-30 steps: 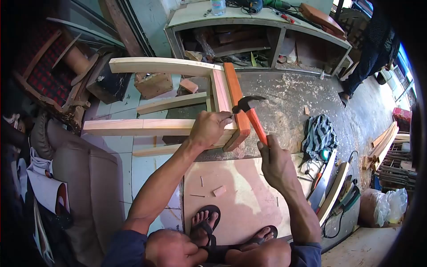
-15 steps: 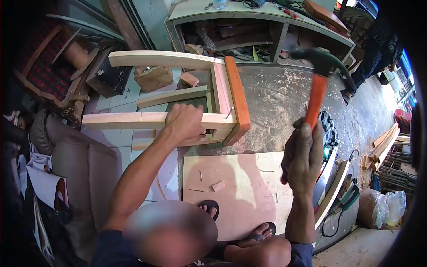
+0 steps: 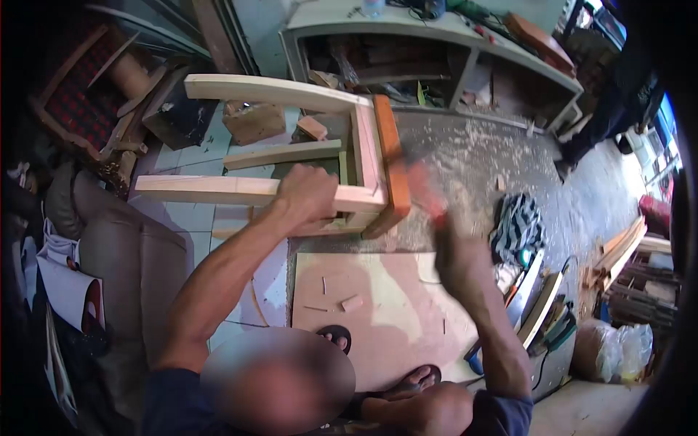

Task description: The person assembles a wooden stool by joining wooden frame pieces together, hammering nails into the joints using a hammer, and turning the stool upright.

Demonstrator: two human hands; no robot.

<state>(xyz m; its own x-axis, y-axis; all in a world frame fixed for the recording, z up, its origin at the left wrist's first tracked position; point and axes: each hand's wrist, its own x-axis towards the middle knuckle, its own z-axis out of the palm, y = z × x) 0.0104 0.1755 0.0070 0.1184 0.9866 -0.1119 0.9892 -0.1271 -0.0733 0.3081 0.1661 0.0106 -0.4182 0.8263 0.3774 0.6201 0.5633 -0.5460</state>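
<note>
A pale wooden stool frame point(image 3: 240, 190) lies on its side, its legs pointing left and its orange-brown top point(image 3: 393, 163) at the right end. My left hand point(image 3: 305, 195) is wrapped around the nearer leg, close to the joint. A small nail point(image 3: 376, 190) sticks up from the wood near the top. My right hand point(image 3: 459, 251) is closed round the orange grip of a hammer point(image 3: 427, 192). Motion smears the hammer, and its head is hard to make out beside the orange-brown top. I cannot tell whether it touches the nail.
Several loose nails and a small wood block point(image 3: 352, 303) lie on a plywood sheet point(image 3: 385, 349) before me. A striped cloth point(image 3: 518, 227), a saw point(image 3: 523, 287) and a green power tool point(image 3: 560, 330) are at the right. Behind stands a low cabinet point(image 3: 465, 80); another person's legs point(image 3: 600, 142) are beyond it.
My right hand has swung the hammer down and left, from raised up to beside the stool's top. The nail shows less above the wood. My left hand keeps its grip.
</note>
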